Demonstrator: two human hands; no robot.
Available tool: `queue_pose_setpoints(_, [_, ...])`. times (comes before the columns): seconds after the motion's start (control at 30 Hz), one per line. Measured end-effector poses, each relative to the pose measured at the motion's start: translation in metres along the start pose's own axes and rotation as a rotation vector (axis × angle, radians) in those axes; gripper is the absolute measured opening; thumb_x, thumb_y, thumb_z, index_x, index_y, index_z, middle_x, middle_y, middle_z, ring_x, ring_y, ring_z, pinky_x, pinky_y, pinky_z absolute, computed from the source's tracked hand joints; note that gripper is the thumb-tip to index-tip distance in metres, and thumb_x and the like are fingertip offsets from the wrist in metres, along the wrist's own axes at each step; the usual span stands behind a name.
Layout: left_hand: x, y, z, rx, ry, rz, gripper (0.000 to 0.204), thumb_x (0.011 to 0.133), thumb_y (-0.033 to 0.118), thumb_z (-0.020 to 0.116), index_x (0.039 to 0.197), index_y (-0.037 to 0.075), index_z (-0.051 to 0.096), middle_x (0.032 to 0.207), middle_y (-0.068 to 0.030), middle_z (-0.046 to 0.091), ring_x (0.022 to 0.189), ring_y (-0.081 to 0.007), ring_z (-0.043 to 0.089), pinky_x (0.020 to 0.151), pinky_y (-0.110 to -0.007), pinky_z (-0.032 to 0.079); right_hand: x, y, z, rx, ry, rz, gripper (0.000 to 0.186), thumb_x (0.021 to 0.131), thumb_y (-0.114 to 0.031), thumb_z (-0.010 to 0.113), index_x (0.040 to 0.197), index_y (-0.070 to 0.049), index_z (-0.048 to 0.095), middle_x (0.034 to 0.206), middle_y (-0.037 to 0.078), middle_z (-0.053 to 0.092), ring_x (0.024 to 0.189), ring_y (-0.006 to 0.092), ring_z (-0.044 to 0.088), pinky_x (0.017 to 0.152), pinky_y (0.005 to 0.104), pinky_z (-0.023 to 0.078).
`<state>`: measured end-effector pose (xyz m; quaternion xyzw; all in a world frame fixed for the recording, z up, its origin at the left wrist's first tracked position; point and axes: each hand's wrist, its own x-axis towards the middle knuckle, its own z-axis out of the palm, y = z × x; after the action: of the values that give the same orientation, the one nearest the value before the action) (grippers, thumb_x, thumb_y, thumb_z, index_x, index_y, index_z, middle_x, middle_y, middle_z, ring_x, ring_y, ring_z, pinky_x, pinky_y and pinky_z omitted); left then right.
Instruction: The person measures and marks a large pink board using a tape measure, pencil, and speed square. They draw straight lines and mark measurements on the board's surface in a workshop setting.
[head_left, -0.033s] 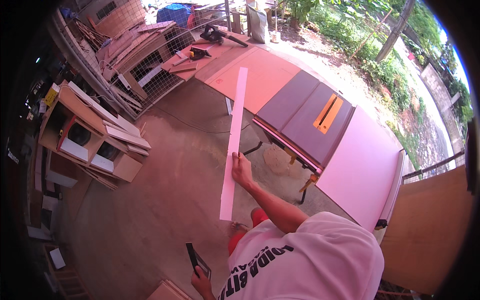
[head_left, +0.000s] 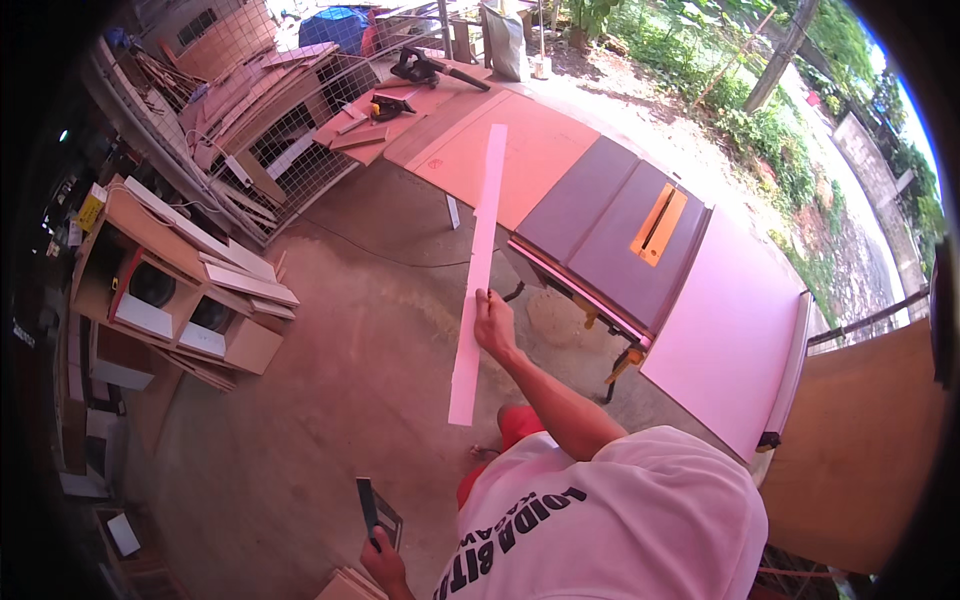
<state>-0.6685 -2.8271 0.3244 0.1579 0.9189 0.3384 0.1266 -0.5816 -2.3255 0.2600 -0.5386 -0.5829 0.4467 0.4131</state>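
since the earlier frame, the pale strip [head_left: 481, 255] and the right hand [head_left: 494, 325] are showing slightly higher and further right; the left hand [head_left: 384, 562] and its dark square [head_left: 366, 500] are showing further left and a little higher. the view itself is also shifting slightly.

right hand: fingers are closing around the strip near mid-length, thumb side toward the far end. left hand: fingers are wrapping the square low on its dark bar, the frame part slanting off beside it.

the strip is hanging aloft over the concrete floor [head_left: 300, 380], its far end overlapping the tan part of the table [head_left: 545, 130] in view; cannot tell how high above. one edge is running uneven, with a step and small nicks.

handling, by judgement: looking light, thin and fairly stiff, likely wobbling if held by one end. the nicked edge is perhaps prone to chipping. middle hold is seeming best balanced; smooth faces may be slipping in a loose pinch. the square is looking rigid, its bar giving the firmer hold.
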Motion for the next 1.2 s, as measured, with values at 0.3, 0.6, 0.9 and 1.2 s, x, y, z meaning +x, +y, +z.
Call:
queue_pose_setpoints(0.3, [0.347, 0.258, -0.028, -1.098, -0.458, 0.238, 0.059, 0.111, 0.066, 0.034, 0.087, 0.014, 0.047, 0.065, 0.0045, 0.033, 0.052, -0.0080, 0.027, 0.053, -0.025, 0.022, 0.257, 0.086, 0.001, -0.161, 0.262, -0.033, 0.053, 0.109, -0.044, 0.058, 0.088, 0.004, 0.061, 0.067, 0.015, 0.059, 0.065, 0.0206, 0.055, 0.064, 0.0453, 0.045])
queue_pose_setpoints(0.6, [0.605, 0.504, 0.122, -0.911, -0.899, 0.114, 0.034, 0.115, 0.045, 0.044, 0.109, 0.013, 0.053, 0.069, 0.0032, 0.038, 0.056, -0.0084, 0.035, 0.059, -0.026, 0.031, 0.319, 0.086, -0.017, -0.198, 0.266, 0.213, 0.048, 0.092, -0.044, 0.083, 0.108, 0.000, 0.075, 0.077, 0.008, 0.072, 0.067, 0.0160, 0.066, 0.065, 0.0374, 0.052])
queue_pose_setpoints(0.9, [0.730, 0.620, 0.264, -0.453, -1.364, 0.183, 0.021, 0.110, 0.011, 0.052, 0.129, 0.003, 0.047, 0.099, -0.0114, 0.062, 0.081, -0.0194, 0.066, 0.074, -0.033, 0.058, 0.366, 0.114, 0.001, -0.774, 0.494, 0.232, 0.049, 0.096, -0.048, 0.076, 0.112, -0.001, 0.074, 0.085, 0.018, 0.074, 0.075, 0.0373, 0.068, 0.072, 0.0467, 0.052])
queue_pose_setpoints(1.2, [0.747, 0.631, 0.416, -0.299, -1.449, 0.325, 0.019, 0.103, 0.004, 0.061, 0.099, 0.003, 0.042, 0.088, -0.0145, 0.065, 0.077, -0.0270, 0.077, 0.063, -0.030, 0.064, 0.346, -0.053, 0.211, 0.061, 0.260, 0.225, 0.052, 0.105, -0.043, 0.068, 0.134, 0.001, 0.069, 0.094, 0.001, 0.068, 0.086, 0.0129, 0.062, 0.086, 0.0312, 0.051])
